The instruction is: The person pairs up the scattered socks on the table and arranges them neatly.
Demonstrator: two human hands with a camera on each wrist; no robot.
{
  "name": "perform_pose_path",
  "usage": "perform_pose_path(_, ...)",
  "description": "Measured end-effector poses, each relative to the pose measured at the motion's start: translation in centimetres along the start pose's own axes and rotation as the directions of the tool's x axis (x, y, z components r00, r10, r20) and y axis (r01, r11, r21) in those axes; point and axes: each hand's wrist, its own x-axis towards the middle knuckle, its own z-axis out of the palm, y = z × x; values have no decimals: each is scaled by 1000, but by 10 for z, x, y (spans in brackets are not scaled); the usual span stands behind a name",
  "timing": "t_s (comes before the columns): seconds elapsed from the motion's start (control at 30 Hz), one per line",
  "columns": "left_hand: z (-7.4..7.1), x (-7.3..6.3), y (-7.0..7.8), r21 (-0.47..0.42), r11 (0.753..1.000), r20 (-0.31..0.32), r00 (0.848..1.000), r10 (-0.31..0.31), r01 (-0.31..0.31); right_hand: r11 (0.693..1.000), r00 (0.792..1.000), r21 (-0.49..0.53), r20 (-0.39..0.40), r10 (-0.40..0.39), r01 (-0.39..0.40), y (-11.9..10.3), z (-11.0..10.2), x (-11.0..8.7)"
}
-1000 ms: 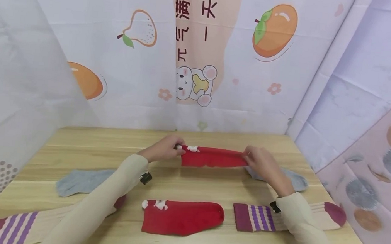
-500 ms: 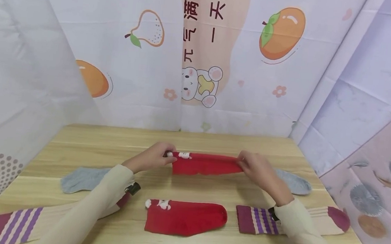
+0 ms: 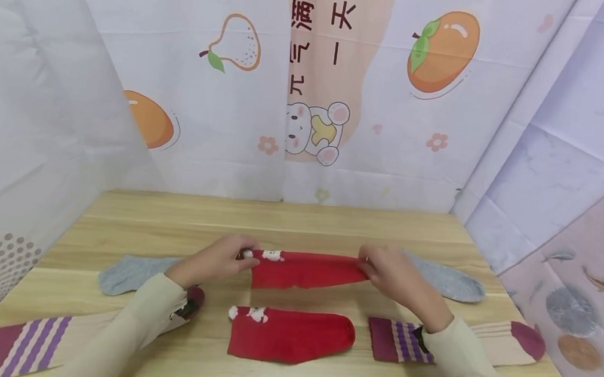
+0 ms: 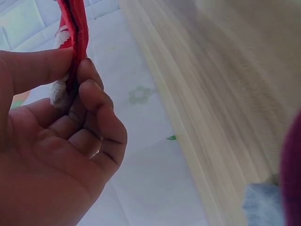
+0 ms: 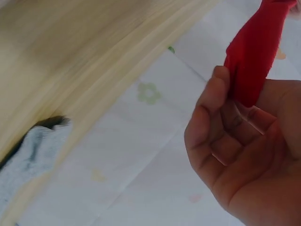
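Light wood-grain bench (image 3: 299, 218) boxed in by hung cloth: back sheet (image 3: 219, 145) printed with pear (image 3: 234, 42), persimmons (image 3: 444, 42), cartoon bear (image 3: 312, 131) and a peach banner of characters; plain white drape (image 3: 23, 104) left, marbled panel (image 3: 569, 152) right; even, soft light.

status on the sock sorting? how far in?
Done: nothing looks paired; no two socks lie together on the table.
In hand: left hand and right hand pinch the ends of a red sock, stretched above its match, the second red sock.
Left: grey sock and far grey sock lie apart, as do the striped sock and second striped sock.
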Motion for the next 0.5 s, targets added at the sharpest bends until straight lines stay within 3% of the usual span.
perform_pose_path(0.23,5,-10,3,7,1000,44,999,-21,20,997,999,-67,32,-43,45,-11,1,-9)
perform_pose_path(0.5,-3,-32,14,19,998,115,991,-66,64,996,994,-48,84,-70,74,-37,-7,-11)
